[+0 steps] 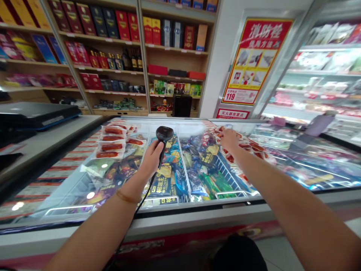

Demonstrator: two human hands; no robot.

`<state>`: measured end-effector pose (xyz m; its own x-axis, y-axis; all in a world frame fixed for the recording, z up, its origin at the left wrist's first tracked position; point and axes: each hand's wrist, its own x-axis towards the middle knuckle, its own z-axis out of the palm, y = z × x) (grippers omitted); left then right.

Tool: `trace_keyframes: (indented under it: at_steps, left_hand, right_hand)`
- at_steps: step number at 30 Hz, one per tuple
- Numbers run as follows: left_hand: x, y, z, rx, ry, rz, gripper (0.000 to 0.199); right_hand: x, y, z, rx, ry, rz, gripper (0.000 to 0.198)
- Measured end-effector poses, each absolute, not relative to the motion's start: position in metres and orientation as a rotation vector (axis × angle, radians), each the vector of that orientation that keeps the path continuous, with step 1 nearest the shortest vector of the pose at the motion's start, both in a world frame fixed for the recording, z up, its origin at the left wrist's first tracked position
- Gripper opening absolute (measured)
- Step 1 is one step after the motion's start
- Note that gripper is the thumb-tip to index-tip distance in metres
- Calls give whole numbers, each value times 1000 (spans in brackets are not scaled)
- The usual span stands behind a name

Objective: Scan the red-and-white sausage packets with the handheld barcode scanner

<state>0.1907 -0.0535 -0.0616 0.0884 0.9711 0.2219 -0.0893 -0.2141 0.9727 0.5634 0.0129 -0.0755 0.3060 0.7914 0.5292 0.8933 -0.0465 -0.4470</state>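
My left hand [151, 160] is wrapped round the handle of a black handheld barcode scanner [165, 133], held above the glass-topped freezer; its cable runs down past my wrist. My right hand [229, 139] reaches to the far side, its fingers curled down on one of the clear-wrapped sausage packs [255, 147] spread there. My palm hides part of the pack it grips. Left of the scanner, more reddish-brown sausage packs [111, 146] lie in a column on the glass.
Inside the chest freezer, white wire baskets [184, 167] hold bagged frozen food. A black-topped device [42, 113] stands on the counter at left. Shelves of boxes [172, 52] rise behind, beside a red and yellow poster [255, 62]. A lit refrigerated display [321, 79] is at right.
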Motion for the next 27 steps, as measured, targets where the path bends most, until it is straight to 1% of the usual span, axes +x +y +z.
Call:
trace_keyframes:
  at_steps: [3,6,11,13,17,20,22,25,27]
  left_hand:
    - [191,-50,-68,1378,1006,1287,44]
    - [189,-47,-71,1396,1037,1262,47]
    - [190,-47,-72,1409,1034,1260,45]
    - [190,-48,-72,1404,1020,1253,45]
    - [190,-49,-71,1405,989,1244,44]
    - [190,-49,-70,1392,998,1235,42]
    - [189,-49,-69,1379,1009,1231,41]
    - [190,-50,-70,1370,1016,1219,42]
    - [190,-51,-71,1382,1004,1201,44]
  right_hand:
    - [581,9,-70,-2178,-1573,-324,22]
    - [574,8,-63,-2421,-1704,-411,30]
    - [517,9,-57,-2279,-1907,-571,36]
    - [482,9,-61,-2216,-1981,-525,37]
    - [419,3,-76,-2056,-2129,-331,34]
    - [402,-2,-86,-1887,-2059,-254,33]
    - [407,-3,-89,-1798,-1923,-280,36]
    - [430,-5,-89,-1904,-1784,-310,46]
    - [444,-6,-89,-2093,-1792,-203,56]
